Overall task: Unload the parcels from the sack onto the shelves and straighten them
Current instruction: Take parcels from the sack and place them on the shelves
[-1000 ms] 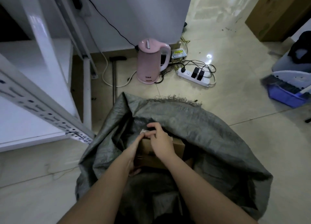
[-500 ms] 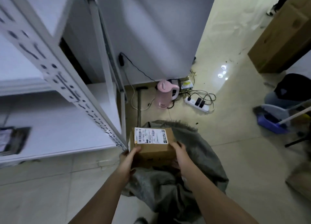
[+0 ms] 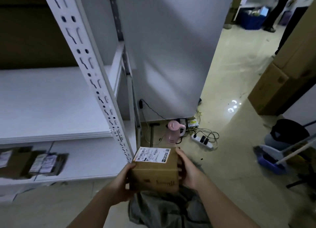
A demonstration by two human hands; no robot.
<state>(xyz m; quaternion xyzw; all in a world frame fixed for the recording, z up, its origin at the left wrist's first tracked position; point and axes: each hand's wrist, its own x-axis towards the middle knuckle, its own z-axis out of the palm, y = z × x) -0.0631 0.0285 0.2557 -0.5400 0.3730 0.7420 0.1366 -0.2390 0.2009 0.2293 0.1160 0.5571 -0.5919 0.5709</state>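
The left hand [image 3: 122, 182] and right hand [image 3: 187, 172] gripped opposite sides of a cardboard parcel [image 3: 154, 172], fingers curled round its edges, its label up, held above the grey sack [image 3: 164, 210] on the floor. Just left of the hands rose the perforated white upright [image 3: 95, 77] of the shelves [image 3: 51, 101], with two parcels [image 3: 32, 162] on the lower shelf. Beyond the hands stood a pink kettle [image 3: 174, 131] and a power strip [image 3: 202, 141].
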